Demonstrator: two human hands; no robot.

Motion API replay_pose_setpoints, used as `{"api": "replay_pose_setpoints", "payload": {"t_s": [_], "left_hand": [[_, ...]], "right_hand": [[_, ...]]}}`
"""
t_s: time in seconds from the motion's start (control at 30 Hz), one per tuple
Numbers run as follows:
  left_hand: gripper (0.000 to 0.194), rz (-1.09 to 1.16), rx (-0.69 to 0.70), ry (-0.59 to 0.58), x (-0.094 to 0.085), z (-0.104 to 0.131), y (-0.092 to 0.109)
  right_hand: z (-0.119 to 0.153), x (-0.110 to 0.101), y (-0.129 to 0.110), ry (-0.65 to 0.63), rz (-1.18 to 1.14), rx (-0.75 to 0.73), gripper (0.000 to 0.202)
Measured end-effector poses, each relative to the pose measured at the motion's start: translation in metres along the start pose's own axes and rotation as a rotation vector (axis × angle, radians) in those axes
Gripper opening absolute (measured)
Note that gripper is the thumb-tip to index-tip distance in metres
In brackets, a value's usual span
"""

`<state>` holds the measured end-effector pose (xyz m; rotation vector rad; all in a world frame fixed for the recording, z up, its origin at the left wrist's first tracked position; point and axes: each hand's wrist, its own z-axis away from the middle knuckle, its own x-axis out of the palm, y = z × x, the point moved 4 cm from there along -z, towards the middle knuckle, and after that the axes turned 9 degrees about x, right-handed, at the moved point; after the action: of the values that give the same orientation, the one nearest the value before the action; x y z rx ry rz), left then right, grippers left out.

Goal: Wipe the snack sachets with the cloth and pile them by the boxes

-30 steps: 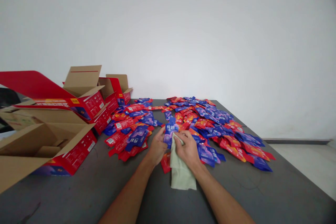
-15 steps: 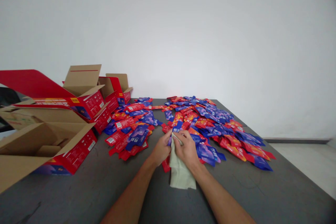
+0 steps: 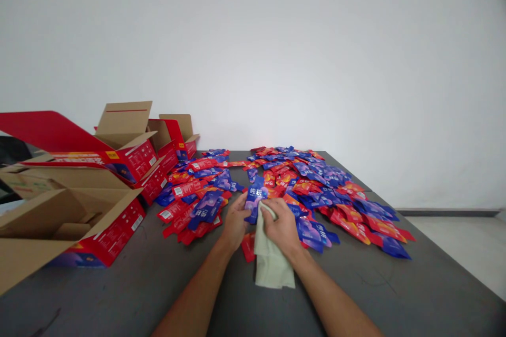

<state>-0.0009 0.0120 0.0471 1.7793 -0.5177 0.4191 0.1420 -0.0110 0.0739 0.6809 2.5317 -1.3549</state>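
Pinched between two hands: one blue packet, mid-handling, loose heaps on either side

Fingers of the left hand (image 3: 234, 222) are closed on the edge of a blue packet (image 3: 255, 197), printed face up, over the middle of the dark table (image 3: 158, 295). The right hand (image 3: 281, 221) pinches a pale green cloth (image 3: 272, 263) — its thumb on top, the upper end at the packet's lower right side, the rest hanging towards the person.

How far the work has come is only partly readable. This one packet looks partway through its handling, cloth and packet both being in hand. Many red and blue packets lie loose in a left heap (image 3: 190, 187) and a larger right heap (image 3: 320, 179); nothing marks which of them have been handled. A red packet (image 3: 249, 247) lies just beside the cloth. The near box (image 3: 118, 229) stands open at the left, brown cardboard visible inside — its full contents cannot be told.
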Motion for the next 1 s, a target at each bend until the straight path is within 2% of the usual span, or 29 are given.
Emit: {"api": "replay_pose_setpoints", "payload": {"t_s": [0.1, 0.2, 0.3, 0.43, 0.6, 0.73, 0.83, 0.9, 1.0], "left_hand": [[0.063, -0.010, 0.014, 0.077, -0.004, -0.001, 0.001], [0.071, -0.029, 0.021, 0.124, -0.009, -0.002, 0.001], [0.069, -0.101, 0.036, 0.098, -0.013, -0.002, -0.001], [0.055, -0.183, 0.033, 0.009, -0.012, -0.003, -0.007], [0.045, -0.002, -0.050, 0.027, -0.003, -0.001, -0.017], [0.032, 0.187, -0.112, 0.065, 0.007, 0.002, -0.017], [0.038, 0.242, -0.071, 0.091, 0.007, 0.001, -0.012], [0.047, 0.249, -0.038, 0.116, 0.003, 0.000, -0.008], [0.052, 0.254, -0.074, 0.123, -0.001, -0.001, -0.007]], "right_hand": [[-0.005, -0.010, 0.008, 0.088, -0.016, 0.080, 0.019], [-0.004, -0.009, 0.011, 0.071, -0.079, 0.101, 0.019], [-0.001, -0.004, 0.006, 0.022, -0.143, 0.063, 0.018], [0.001, -0.004, -0.001, 0.007, -0.169, 0.035, 0.018], [0.002, -0.003, -0.005, 0.003, -0.172, -0.017, 0.019], [0.006, 0.008, -0.005, -0.078, -0.114, -0.055, 0.021], [0.009, 0.014, -0.002, -0.121, -0.070, -0.064, 0.022], [0.007, 0.012, 0.000, -0.097, -0.046, -0.051, 0.021], [0.003, 0.004, 0.002, -0.021, -0.009, -0.012, 0.022]]}}
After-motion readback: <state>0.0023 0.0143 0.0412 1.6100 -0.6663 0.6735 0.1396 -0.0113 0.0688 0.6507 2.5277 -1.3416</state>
